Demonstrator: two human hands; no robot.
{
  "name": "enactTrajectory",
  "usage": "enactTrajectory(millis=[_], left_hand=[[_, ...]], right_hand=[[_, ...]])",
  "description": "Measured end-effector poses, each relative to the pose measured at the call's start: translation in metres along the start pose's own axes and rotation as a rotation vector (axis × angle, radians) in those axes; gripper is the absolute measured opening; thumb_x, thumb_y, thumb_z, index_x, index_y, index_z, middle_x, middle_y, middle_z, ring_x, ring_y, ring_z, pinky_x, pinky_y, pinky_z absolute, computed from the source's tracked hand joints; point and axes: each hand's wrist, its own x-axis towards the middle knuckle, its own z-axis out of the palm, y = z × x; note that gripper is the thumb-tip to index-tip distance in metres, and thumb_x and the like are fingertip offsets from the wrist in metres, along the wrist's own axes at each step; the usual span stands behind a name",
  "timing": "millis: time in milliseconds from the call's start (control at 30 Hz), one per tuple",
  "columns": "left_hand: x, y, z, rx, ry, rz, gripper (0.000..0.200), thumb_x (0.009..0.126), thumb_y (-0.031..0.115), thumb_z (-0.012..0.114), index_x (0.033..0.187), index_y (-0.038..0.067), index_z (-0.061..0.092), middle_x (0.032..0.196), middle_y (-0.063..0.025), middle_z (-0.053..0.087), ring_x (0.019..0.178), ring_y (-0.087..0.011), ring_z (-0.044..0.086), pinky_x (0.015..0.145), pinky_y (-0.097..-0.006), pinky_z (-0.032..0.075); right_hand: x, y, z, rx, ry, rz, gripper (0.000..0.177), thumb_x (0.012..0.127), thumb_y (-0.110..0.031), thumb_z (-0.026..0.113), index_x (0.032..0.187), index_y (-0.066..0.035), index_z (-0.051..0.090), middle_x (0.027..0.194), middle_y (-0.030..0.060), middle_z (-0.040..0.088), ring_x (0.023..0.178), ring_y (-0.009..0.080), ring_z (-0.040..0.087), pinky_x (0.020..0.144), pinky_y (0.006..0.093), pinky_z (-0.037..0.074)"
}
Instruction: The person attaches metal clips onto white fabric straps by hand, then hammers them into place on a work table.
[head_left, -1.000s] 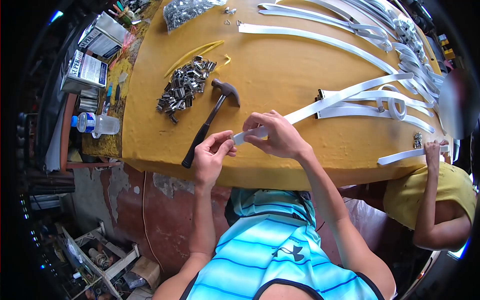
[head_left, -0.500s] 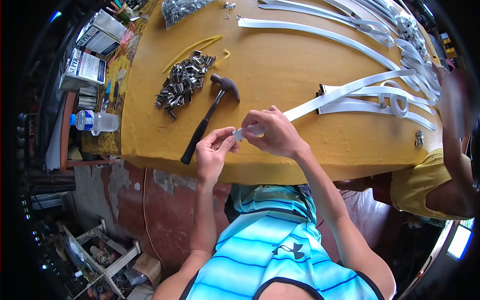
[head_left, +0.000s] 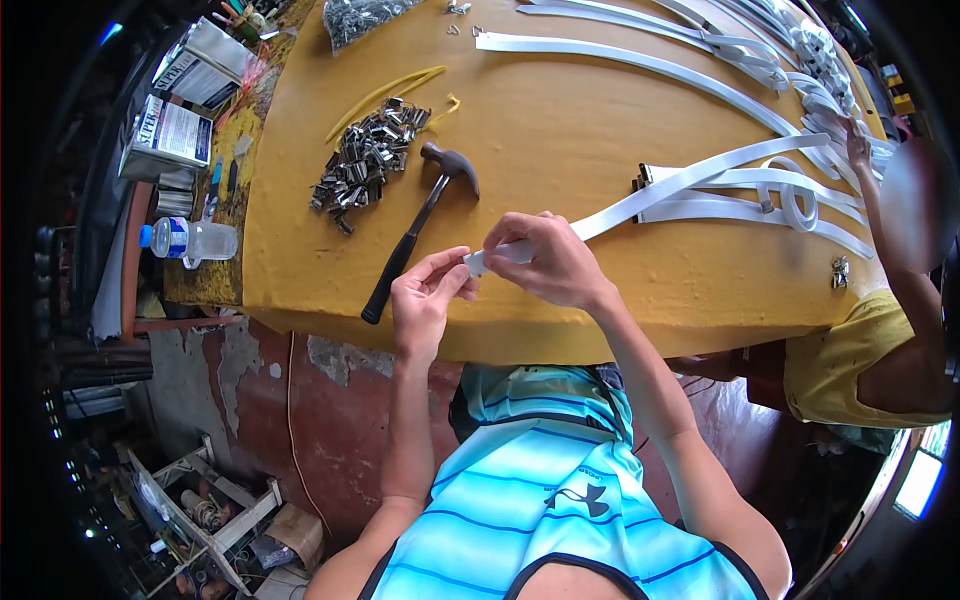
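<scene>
White and flat, a strap (head_left: 650, 198) runs between your two hands, above the yellow-covered worktop (head_left: 560, 130) close to its near edge. Your left hand (head_left: 425, 300) pinches the strap's tip between thumb and fingers; whether a metal piece sits on that tip is too small to tell. Your right hand (head_left: 548, 258) grips the same strap just beside it, thumb pressed against curled fingers. Two grips so near each other probably serve to hold the short end firm. The rest of the strap slants away toward the worktop's right edge, crossing over other white straps (head_left: 690, 209), which seem grouped there to leave your hands room.

Just beside your left hand lies a claw hammer (head_left: 414, 230), its head away from you and its dark handle pointing to the near edge, perhaps for an easy grasp. Beyond it, toward the left edge, shiny metal clips (head_left: 368, 165) are heaped, likely to be within reach. Yellow strips (head_left: 400, 85) lie beside the heap. A clear bag of metal pieces (head_left: 365, 20) rests toward the far left corner. At the right edge, a co-worker in a yellow shirt (head_left: 840, 360) reaches toward the straps.
</scene>
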Motion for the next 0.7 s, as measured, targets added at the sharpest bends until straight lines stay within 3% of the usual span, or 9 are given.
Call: enactTrajectory(millis=[433, 533, 600, 700], left_hand=[[-0.005, -0.006, 0.009, 0.004, 0.062, 0.006, 0.028, 0.095, -0.001, 0.062, 0.122, -0.007, 0.063, 0.097, -0.0108, 0.071, 0.080, -0.0114, 0.067, 0.071, -0.0228, 0.055], [-0.005, -0.004, 0.011, 0.028, 0.046, 0.026, 0.029, 0.095, 0.000, 0.062, 0.123, -0.007, 0.063, 0.096, -0.0104, 0.071, 0.081, -0.0110, 0.066, 0.072, -0.0225, 0.054], [-0.006, -0.003, 0.010, 0.029, 0.044, 0.028, 0.028, 0.094, 0.000, 0.062, 0.122, -0.007, 0.063, 0.096, -0.0099, 0.071, 0.081, -0.0107, 0.066, 0.072, -0.0223, 0.054], [-0.006, 0.000, 0.014, 0.042, 0.050, 0.043, 0.025, 0.094, -0.001, 0.062, 0.118, -0.007, 0.064, 0.096, -0.0094, 0.070, 0.080, -0.0106, 0.066, 0.070, -0.0222, 0.053]], right_hand=[[-0.004, 0.008, 0.009, -0.046, 0.028, -0.041, 0.013, 0.080, -0.011, 0.071, 0.088, -0.002, 0.065, 0.077, 0.0140, 0.071, 0.074, 0.0305, 0.071, 0.073, 0.0367, 0.053], [-0.006, 0.008, 0.010, -0.106, 0.049, -0.082, 0.013, 0.081, -0.013, 0.072, 0.088, -0.006, 0.064, 0.076, 0.0103, 0.071, 0.075, 0.0287, 0.070, 0.078, 0.0364, 0.047], [-0.009, 0.006, 0.008, -0.124, 0.027, -0.016, 0.012, 0.083, -0.015, 0.073, 0.092, -0.009, 0.066, 0.081, 0.0049, 0.072, 0.079, 0.0221, 0.068, 0.085, 0.0321, 0.042], [-0.014, -0.001, 0.006, -0.141, 0.034, -0.017, 0.012, 0.084, -0.015, 0.073, 0.093, -0.010, 0.067, 0.081, 0.0038, 0.071, 0.079, 0.0207, 0.067, 0.083, 0.0317, 0.042]])
